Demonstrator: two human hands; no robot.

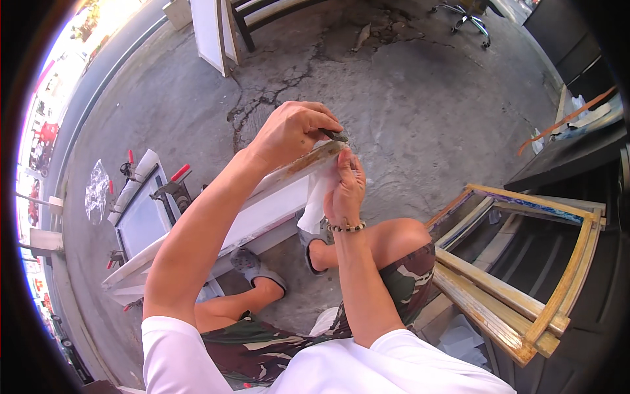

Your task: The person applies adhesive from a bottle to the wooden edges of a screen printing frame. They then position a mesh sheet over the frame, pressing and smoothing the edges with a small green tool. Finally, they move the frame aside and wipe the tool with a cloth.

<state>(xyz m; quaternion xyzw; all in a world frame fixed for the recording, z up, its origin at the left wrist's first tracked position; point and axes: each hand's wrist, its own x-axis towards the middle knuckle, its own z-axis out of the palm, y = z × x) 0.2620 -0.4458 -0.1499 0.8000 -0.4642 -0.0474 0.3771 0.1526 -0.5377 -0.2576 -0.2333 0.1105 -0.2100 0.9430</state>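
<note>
A wooden frame with white mesh lies slanted before me, running from the lower left up to my hands. Brown stains mark the upper rail near its far corner. My left hand pinches a small, flat, dark piece just above that corner; its exact kind is unclear. My right hand is closed at the same corner, thumb up, pinching the edge of the loose white mesh cloth that hangs below the rail. Some of its fingers are hidden behind the cloth.
Several bare wooden frames are stacked at my right. At left, a framed panel lies with red-handled clamps by it. White boards lean beside a dark bench at the back; a wheeled chair base stands at the far right on cracked concrete.
</note>
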